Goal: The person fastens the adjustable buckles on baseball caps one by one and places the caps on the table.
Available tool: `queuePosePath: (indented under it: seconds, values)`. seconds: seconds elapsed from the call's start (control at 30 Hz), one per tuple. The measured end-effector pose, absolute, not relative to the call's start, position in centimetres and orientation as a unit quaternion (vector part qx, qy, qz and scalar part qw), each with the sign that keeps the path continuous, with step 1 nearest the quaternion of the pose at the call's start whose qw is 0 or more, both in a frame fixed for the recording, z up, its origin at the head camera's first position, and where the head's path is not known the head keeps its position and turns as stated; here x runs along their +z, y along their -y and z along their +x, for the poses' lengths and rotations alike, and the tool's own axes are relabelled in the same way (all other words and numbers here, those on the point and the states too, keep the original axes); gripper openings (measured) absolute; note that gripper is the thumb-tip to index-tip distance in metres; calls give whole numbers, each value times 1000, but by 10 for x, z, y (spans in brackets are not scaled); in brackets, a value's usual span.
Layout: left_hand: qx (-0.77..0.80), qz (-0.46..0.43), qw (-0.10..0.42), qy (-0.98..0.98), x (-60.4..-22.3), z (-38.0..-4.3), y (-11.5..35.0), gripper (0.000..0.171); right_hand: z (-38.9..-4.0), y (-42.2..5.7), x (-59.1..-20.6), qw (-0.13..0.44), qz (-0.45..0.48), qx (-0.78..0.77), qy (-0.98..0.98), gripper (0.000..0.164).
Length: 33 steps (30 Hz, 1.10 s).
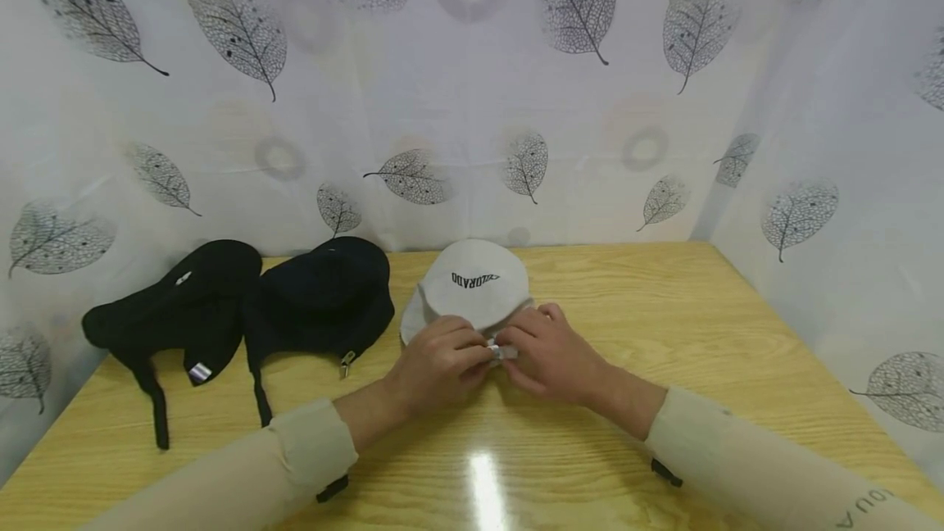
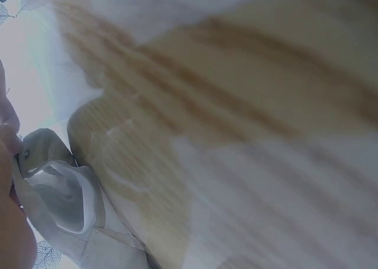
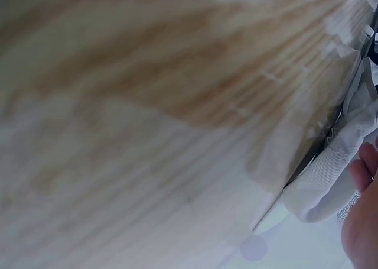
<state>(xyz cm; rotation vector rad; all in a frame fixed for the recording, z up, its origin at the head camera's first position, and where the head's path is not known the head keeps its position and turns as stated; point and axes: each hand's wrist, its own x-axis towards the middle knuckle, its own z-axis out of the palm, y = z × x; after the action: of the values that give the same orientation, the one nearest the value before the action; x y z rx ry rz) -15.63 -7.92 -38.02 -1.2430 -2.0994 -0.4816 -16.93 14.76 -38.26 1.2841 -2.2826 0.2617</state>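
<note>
A white cap (image 1: 472,260) with dark "COLORADO" lettering, upside down from my side, lies toward the table's far edge. At its near side, my left hand (image 1: 435,357) and right hand (image 1: 556,357) meet, pinching a small pale strap (image 1: 505,352) with a shiny piece on it. Fingers hide part of the strap and the cap's near rim. In the left wrist view, the cap's pale band (image 2: 112,248) and strap loop show beside the fingers. The right wrist view catches the cap's ribbed inner band (image 3: 331,168) near my fingertips.
To the left lie two dark caps: a black one (image 1: 221,277) with a loose strap and a white tag, and a navy-black one (image 1: 324,285) with a metal clasp (image 1: 347,363). A leaf-print curtain (image 1: 457,105) hangs behind the wooden table (image 1: 737,351).
</note>
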Motion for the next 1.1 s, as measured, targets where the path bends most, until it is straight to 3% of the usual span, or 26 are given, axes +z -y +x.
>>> queuePosePath:
  seconds: [1.1]
  values:
    - [-177,-465,330,802,-380,-157,81,14,-170,-145,-381,292,495,141,806,23]
